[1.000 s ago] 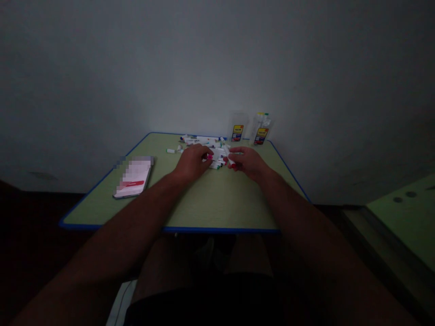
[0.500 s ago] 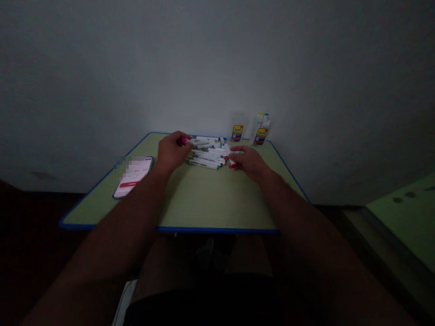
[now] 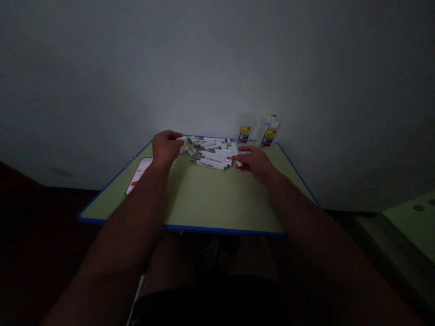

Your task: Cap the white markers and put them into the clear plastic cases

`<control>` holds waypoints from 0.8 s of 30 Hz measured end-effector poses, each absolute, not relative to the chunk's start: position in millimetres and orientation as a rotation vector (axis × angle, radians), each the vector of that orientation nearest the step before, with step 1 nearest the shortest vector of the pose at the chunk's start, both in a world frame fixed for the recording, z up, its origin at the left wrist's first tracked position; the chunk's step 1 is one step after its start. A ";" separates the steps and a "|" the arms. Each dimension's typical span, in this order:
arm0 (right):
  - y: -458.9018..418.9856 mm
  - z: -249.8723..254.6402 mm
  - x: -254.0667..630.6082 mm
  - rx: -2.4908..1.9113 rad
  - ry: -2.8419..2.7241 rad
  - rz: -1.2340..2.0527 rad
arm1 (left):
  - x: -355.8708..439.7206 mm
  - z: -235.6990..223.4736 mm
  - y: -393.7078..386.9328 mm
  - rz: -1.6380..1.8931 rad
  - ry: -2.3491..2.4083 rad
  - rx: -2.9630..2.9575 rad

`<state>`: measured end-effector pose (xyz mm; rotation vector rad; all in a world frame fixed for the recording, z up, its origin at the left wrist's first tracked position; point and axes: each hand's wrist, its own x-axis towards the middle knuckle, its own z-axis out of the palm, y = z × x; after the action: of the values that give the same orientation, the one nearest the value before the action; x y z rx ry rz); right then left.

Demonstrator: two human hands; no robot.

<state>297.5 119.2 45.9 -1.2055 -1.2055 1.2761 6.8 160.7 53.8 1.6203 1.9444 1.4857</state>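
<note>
Several white markers with coloured caps [image 3: 212, 156] lie in a loose pile at the far middle of a green table with a blue edge [image 3: 204, 199]. My left hand [image 3: 165, 147] is at the pile's far left, its fingers pinched on a white marker near the table's back edge. On the pile's right side, my right hand [image 3: 256, 160] is closed round a white marker with a red end [image 3: 237, 156].
A phone with a lit screen [image 3: 139, 174] lies on the table's left, partly behind my left forearm. Two clear marker packs with yellow labels [image 3: 258, 131] stand against the wall at the back right. Another green surface [image 3: 411, 222] shows at the far right.
My left hand left the middle of the pile, went left and back with a marker, and now sits at the far left of the pile. My right hand has kept its marker.
</note>
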 end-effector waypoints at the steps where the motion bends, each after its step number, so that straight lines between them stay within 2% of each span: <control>1: 119.3 45.5 297.7 -1.200 -1.208 1.274 | 6.0 55.1 159.5 1.461 1.978 1.626; 12: 115.6 47.7 297.3 -1.223 -1.233 1.257 | 7.9 43.5 157.2 0.828 2.199 1.950; 24: 116.6 47.0 296.7 -1.223 -1.224 1.277 | 11.2 46.0 152.1 0.600 2.208 1.983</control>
<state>296.7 116.6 47.0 -1.2230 -1.2241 1.2773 11.2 152.1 46.0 1.9830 2.2082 0.6002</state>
